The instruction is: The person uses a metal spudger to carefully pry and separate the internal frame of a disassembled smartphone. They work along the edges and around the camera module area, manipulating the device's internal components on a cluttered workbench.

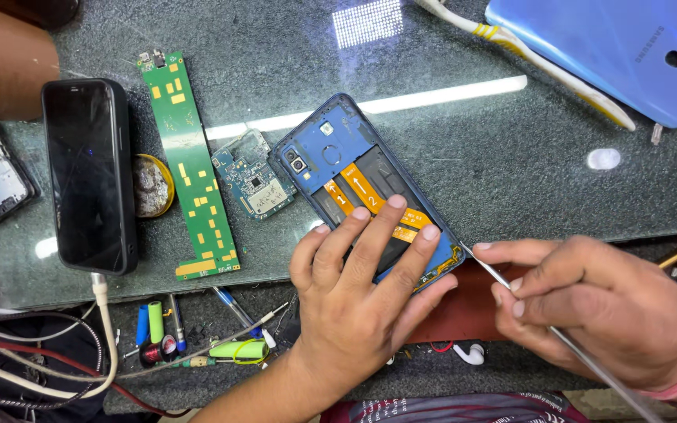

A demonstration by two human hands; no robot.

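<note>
Opened blue phone (354, 184) lies back-up on the glass bench (511, 157), rear cover off, orange flex strips exposed. Left hand (362, 290) lies flat on the phone's lower half, fingers spread, pressing and not closed around anything. Right hand (589, 305) has its grip pinched on a thin metal pry tool (503, 278); the tip touches the phone's lower right corner. Left of the phone: small blue circuit board (252, 176), long green circuit board (190, 160), black phone (92, 172). Blue back cover (620, 47) lies upper right of it.
</note>
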